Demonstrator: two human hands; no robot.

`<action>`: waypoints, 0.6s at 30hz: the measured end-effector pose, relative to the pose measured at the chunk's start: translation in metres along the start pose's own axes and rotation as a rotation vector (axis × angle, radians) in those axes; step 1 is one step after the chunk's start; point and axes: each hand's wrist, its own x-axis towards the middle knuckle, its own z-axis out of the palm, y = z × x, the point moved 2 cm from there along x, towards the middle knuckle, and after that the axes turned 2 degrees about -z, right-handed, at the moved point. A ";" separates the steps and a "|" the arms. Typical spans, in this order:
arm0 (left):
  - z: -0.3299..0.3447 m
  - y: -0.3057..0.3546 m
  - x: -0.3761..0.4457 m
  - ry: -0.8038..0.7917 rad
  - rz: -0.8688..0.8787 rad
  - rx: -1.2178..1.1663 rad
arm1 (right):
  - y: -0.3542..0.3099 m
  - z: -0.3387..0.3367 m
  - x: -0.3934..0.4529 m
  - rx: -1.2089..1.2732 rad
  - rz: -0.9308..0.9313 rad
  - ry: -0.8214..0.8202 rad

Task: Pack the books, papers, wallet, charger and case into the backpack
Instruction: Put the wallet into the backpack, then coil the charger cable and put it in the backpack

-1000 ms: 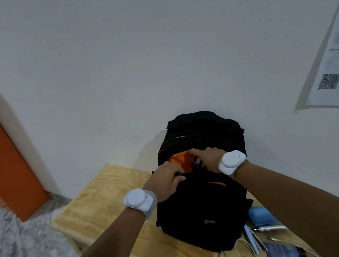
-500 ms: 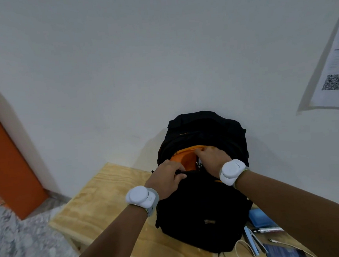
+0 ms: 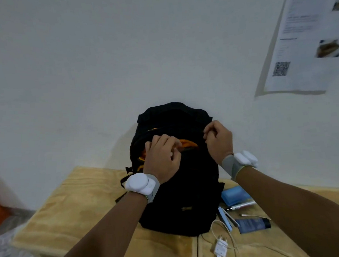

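A black backpack [image 3: 182,198] with orange lining stands upright on the wooden table [image 3: 73,200] against the wall. My left hand [image 3: 162,157] grips the near edge of its top opening. My right hand [image 3: 219,138] pinches the bag's right upper edge, probably a zipper pull. To the right of the bag lie a light blue case [image 3: 235,195], a dark blue wallet [image 3: 253,224], and a white charger [image 3: 220,248] with its cable.
A pen [image 3: 242,205] and a thin blue-and-white item [image 3: 225,218] lie between the case and the wallet. A printed sheet with a QR code [image 3: 299,43] hangs on the wall at right. The floor drops off left of the table.
My right hand left the middle of the opening and moved to the bag's right upper edge. My left hand slid up onto the opening's rim. The view tilted down, showing more table.
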 end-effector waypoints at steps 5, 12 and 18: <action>0.033 0.039 -0.012 0.007 0.145 -0.200 | 0.049 -0.044 -0.026 -0.036 0.257 0.138; 0.107 0.067 -0.066 -0.243 0.126 -0.371 | 0.124 -0.067 -0.101 -0.262 0.476 0.000; 0.173 0.048 -0.144 -0.517 -0.473 -0.362 | 0.171 -0.051 -0.189 -0.417 0.588 -0.359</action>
